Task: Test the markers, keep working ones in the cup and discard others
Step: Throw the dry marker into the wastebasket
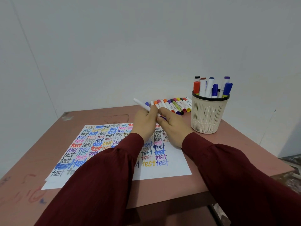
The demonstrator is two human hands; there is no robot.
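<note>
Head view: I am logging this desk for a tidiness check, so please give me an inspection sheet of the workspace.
Surface: pinkish table, with ink scribbles near its left front corner.
Job's things: paper sheet covered in coloured "test" words; beige cup holding upright markers; row of markers lying beside the cup, along the wall; white marker held above the sheet.
Clutter: nothing seen.
Hands: left hand grips the white marker's barrel; right hand seems to pinch its other end.
Cables: nothing seen.
Surroundings: plain white wall behind the table.
</note>
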